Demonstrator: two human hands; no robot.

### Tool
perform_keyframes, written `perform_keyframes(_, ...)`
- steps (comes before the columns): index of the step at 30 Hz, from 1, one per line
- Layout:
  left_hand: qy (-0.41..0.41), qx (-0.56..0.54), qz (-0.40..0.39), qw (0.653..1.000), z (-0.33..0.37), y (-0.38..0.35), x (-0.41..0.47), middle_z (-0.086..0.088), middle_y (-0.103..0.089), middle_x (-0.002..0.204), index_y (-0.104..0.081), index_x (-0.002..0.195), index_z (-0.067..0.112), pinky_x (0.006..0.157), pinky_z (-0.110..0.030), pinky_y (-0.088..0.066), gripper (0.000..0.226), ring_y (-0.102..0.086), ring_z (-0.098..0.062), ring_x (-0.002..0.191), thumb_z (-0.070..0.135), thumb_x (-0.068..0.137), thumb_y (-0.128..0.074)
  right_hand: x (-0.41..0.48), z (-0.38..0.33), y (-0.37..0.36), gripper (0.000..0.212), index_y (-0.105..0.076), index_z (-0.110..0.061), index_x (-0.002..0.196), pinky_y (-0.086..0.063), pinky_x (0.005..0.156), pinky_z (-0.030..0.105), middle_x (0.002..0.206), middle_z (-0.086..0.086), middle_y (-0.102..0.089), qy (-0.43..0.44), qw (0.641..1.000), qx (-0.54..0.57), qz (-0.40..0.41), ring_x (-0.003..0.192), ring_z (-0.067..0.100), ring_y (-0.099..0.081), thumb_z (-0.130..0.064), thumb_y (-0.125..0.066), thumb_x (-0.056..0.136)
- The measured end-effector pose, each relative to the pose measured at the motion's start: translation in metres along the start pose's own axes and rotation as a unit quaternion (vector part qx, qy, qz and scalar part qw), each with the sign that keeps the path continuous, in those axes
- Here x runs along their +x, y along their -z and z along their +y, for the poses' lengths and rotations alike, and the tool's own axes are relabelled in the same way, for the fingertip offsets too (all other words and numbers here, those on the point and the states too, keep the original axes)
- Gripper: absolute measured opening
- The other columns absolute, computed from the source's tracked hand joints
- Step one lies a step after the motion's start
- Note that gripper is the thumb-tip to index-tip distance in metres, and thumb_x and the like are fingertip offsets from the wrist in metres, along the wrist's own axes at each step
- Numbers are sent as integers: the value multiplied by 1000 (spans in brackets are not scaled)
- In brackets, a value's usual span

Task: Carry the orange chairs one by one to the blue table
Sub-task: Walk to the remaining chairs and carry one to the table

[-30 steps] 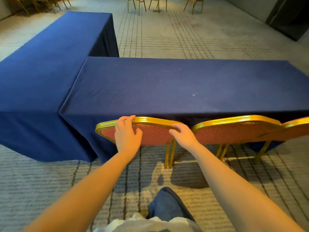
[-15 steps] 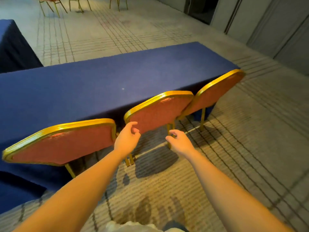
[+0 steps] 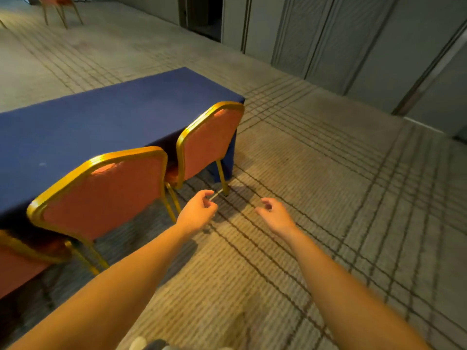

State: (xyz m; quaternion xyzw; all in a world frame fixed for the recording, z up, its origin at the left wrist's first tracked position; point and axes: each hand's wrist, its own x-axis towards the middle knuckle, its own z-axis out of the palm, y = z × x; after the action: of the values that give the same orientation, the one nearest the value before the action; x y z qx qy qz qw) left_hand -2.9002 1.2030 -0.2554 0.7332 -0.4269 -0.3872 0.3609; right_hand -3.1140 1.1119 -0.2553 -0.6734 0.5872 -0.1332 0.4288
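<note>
The blue table (image 3: 96,122) fills the left of the head view. Tucked against its near side stand orange chairs with gold frames: one at the table's right end (image 3: 209,142), one in the middle (image 3: 101,190), and the corner of a third (image 3: 17,263) at the far left edge. My left hand (image 3: 198,210) hangs over the carpet just right of the middle chair, fingers loosely curled, holding nothing. My right hand (image 3: 274,215) floats further right, also empty with fingers apart. Neither hand touches a chair.
Another orange chair (image 3: 59,8) stands far back at the top left. Grey wall panels (image 3: 353,41) and a dark doorway (image 3: 202,16) line the right and back. Patterned carpet (image 3: 328,198) stretches to the right of the table.
Both hands have let go of the chair back they held a second ago and hang free. The view has swung right, so the chairs and table slid to the left.
</note>
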Motion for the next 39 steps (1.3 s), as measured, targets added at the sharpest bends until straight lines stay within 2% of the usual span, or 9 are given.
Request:
perform_keyframes(7, -34, 60, -103, 992, 79, -87, 57, -11, -67, 96, -39, 138, 22, 79, -48, -50, 43, -65, -31, 88, 28, 97, -51, 30, 70, 85, 44, -55, -8, 131, -43, 93, 29, 126, 13, -60, -57, 995, 48, 63, 111, 24, -58, -24, -61, 92)
perform_keyframes(10, -53, 74, -139, 986, 109, -117, 88, -18, -67, 98, -39, 137, 20, 76, -48, -50, 42, -63, -38, 91, 25, 97, -50, 56, 94, 113, 45, -53, -6, 133, -43, 93, 29, 121, 9, -58, -85, 991, 76, 73, 112, 24, -57, -22, -62, 92)
perform_keyframes(12, -64, 96, -162, 980, 124, -134, 116, -18, -66, 99, -40, 138, 17, 79, -49, -49, 41, -63, -36, 90, 24, 98, -50, 81, 107, 132, 47, -52, -8, 134, -44, 93, 32, 120, 8, -56, -102, 988, 89, 75, 113, 25, -57, -22, -64, 92)
perform_keyframes(16, -78, 108, -187, 973, 159, -167, 191, -9, -64, 94, -39, 139, 15, 75, -43, -49, 42, -61, -26, 81, 22, 98, -48, 150, 116, 179, 55, -44, -8, 142, -40, 100, 31, 142, 10, -49, -108, 986, 97, 85, 127, 26, -50, -24, -63, 93)
perform_keyframes(20, -76, 86, -170, 979, 210, -194, 281, -7, -63, 92, -42, 136, 12, 67, -36, -47, 40, -57, -21, 75, 20, 98, -49, 230, 102, 239, 56, -41, -9, 145, -39, 97, 26, 141, 13, -51, -93, 990, 65, 83, 125, 25, -51, -26, -60, 95)
perform_keyframes(23, -74, 59, -172, 980, 251, -208, 342, -8, -59, 95, -44, 135, 10, 64, -26, -43, 39, -57, -22, 82, 17, 98, -49, 286, 82, 284, 56, -41, -8, 144, -37, 92, 22, 140, 12, -51, -73, 992, 56, 90, 124, 24, -51, -25, -60, 95)
perform_keyframes(27, -70, 59, -176, 980, 302, -224, 429, -6, -60, 96, -46, 133, 9, 73, -33, -46, 37, -60, -27, 87, 18, 97, -51, 366, 56, 336, 56, -43, -10, 143, -42, 90, 25, 133, 15, -56, -66, 990, 60, 113, 118, 27, -55, -27, -62, 93)
perform_keyframes(32, -46, 63, -172, 982, 337, -239, 519, -4, -56, 89, -48, 129, 7, 63, -25, -43, 34, -56, -21, 75, 17, 97, -51, 461, 45, 375, 55, -47, -9, 139, -41, 94, 26, 136, 15, -55, -58, 990, 60, 116, 122, 27, -54, -26, -66, 90)
perform_keyframes(39, -23, 91, -76, 993, 397, -255, 688, -12, -64, 109, -54, 123, 10, 86, -33, -48, 34, -63, -29, 99, 24, 93, -58, 656, 16, 454, 57, -47, -6, 140, -41, 99, 31, 135, 16, -55, -3, 997, 33, 77, 122, 27, -54, -25, -67, 89)
